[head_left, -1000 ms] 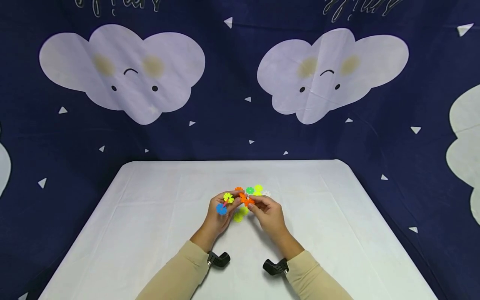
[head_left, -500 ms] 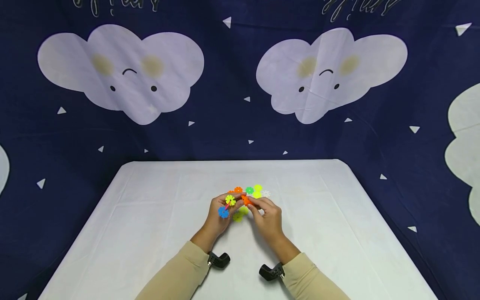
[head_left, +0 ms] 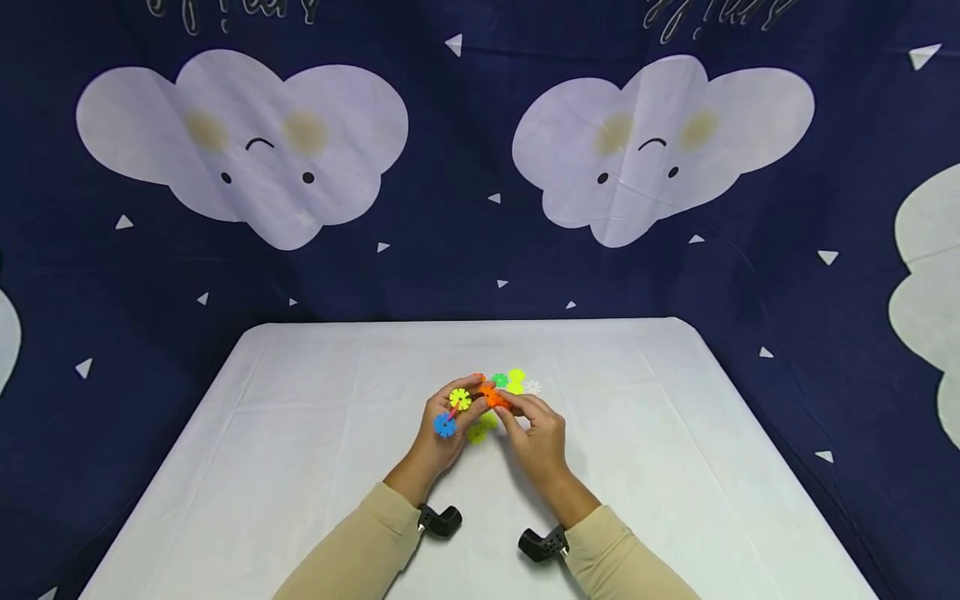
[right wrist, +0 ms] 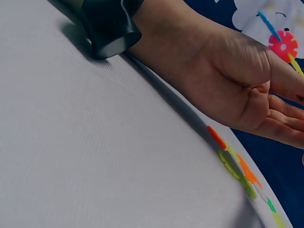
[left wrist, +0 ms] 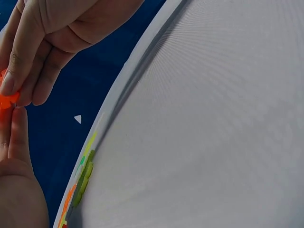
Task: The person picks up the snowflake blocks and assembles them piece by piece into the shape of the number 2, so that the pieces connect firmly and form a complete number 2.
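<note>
"Blue disc point(head_left: 445, 425) has dipped slightly this past second — where's the orange piece point(head_left: 491, 396)?"
"Right hand point(head_left: 542, 430) pinches it; left hand point(head_left: 441, 443) grips the chain point(head_left: 460, 399), slanting toward it — piece between hands."

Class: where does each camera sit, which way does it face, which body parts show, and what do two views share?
Head: on the head, facing forward and down at the table; the left hand, right hand and sleeves show.
Left wrist: on that wrist, facing the right hand; part of the left hand shows.
Right wrist: on that wrist, facing the left hand, which shows.
Shared: head and right wrist both show the joined pieces the left hand holds.
</note>
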`<state>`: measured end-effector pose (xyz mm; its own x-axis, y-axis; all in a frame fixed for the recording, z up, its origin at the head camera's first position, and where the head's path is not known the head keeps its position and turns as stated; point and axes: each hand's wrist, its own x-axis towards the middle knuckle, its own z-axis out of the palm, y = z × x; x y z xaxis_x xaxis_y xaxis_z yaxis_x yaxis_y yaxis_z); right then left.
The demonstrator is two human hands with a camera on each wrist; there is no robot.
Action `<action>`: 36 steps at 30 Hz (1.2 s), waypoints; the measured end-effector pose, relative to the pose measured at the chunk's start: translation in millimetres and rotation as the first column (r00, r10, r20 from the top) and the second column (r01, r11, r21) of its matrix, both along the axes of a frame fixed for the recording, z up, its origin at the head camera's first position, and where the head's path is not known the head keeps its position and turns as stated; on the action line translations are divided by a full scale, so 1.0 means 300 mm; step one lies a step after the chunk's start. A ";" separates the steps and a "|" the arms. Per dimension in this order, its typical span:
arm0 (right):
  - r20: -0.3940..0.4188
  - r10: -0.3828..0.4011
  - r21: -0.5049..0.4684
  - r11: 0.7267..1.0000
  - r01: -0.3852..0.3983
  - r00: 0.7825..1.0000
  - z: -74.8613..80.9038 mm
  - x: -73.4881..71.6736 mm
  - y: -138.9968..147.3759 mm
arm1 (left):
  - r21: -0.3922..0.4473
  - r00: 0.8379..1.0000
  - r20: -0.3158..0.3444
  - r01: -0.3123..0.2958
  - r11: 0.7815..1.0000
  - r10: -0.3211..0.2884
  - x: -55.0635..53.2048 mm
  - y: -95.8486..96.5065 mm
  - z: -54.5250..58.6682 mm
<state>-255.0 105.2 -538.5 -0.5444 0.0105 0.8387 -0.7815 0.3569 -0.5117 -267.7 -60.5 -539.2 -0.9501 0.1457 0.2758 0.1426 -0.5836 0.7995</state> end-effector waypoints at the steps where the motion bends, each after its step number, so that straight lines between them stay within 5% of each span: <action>1: 0.004 0.000 -0.002 1.000 0.000 1.000 0.002 0.002 0.000 | -0.001 1.000 -0.002 0.008 1.000 -0.008 0.002 0.000 0.002; 7: 0.040 0.051 -0.043 0.998 -0.049 0.998 0.011 0.011 -0.003 | -0.053 0.999 -0.025 0.026 0.998 -0.027 0.009 -0.001 0.011; 14: 0.092 0.153 -0.047 0.988 -0.149 0.984 -0.003 0.001 0.005 | -0.026 0.999 0.031 -0.038 0.999 0.039 -0.001 -0.011 0.003; 22: 0.265 0.066 0.127 0.986 -0.103 0.962 -0.032 -0.004 0.026 | -0.004 0.992 0.086 -0.096 0.995 0.096 -0.016 -0.025 -0.004; 28: 0.347 -0.015 0.323 0.941 -0.105 0.938 -0.039 0.003 0.027 | -0.002 0.993 0.076 -0.088 0.996 0.088 -0.014 -0.026 0.000; 36: 0.299 0.013 0.493 0.854 -0.166 0.954 -0.055 0.002 0.025 | -0.053 0.992 0.094 -0.079 0.995 0.084 -0.004 -0.025 0.006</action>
<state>-254.5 112.8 -555.1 -0.7301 -0.4341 0.5277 -0.6774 0.5610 -0.4758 -268.8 -68.1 -537.3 -0.9811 0.0777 0.1772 0.1094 -0.5324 0.8394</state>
